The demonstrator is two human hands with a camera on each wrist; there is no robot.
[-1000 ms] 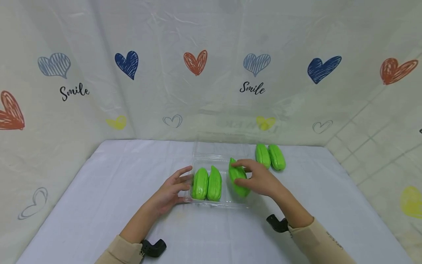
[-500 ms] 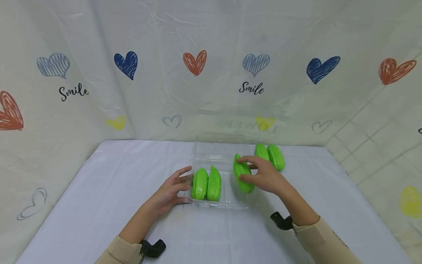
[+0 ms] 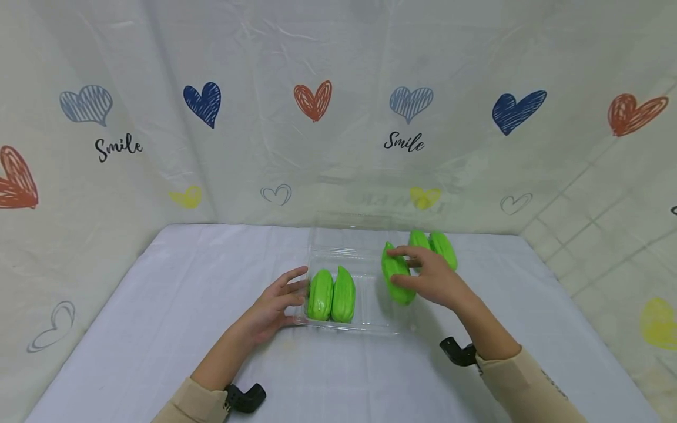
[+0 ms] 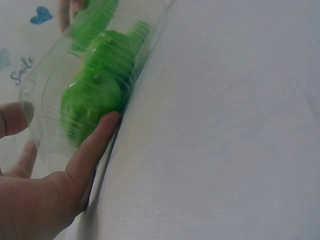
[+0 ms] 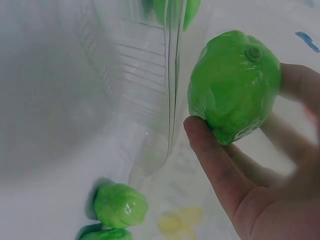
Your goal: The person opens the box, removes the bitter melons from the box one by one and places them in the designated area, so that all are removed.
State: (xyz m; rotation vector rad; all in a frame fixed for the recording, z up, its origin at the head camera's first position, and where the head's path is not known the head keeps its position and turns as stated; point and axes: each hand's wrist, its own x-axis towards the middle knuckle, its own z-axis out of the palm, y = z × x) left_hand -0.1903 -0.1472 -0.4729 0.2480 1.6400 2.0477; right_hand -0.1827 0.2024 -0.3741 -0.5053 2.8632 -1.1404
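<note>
- Evidently pinched mid-body between thumb and fingers of the right hand [image 3: 432,279]: one glossy green gourd [image 3: 394,275], raised at the right side of the clear container [image 3: 372,305] and apart from its rim in the right wrist view.
- Best held just there, across the widest part, thumb opposed to fingertips; less securely by the pointed end or by the small stub at the other.
- Likely light and fairly stiff, to judge by the toy-like shine and a fingertip hold with no visible dent; weight not certain from looks alone.
- Probably a little slippery on that gloss, though helped by lengthwise ridges.
- Not very fragile, by the look of it; modest pressure enough.
- Set against the container's left side, well apart from the right: the left hand [image 3: 272,306], fingers loosely extended, touching rather than gripping.
- Treat the container as thin, springy and apt to skid on the white cloth [image 3: 211,299]; better steadied low on the wall than by the folded-back lid [image 3: 351,238].
- Inside, at the left, side by side: a rounded gourd [image 3: 320,295] and a pointed gourd [image 3: 344,296], graspable mainly from above.
- On the cloth beyond the right hand: a further pair of gourds [image 3: 443,249], close together.
</note>
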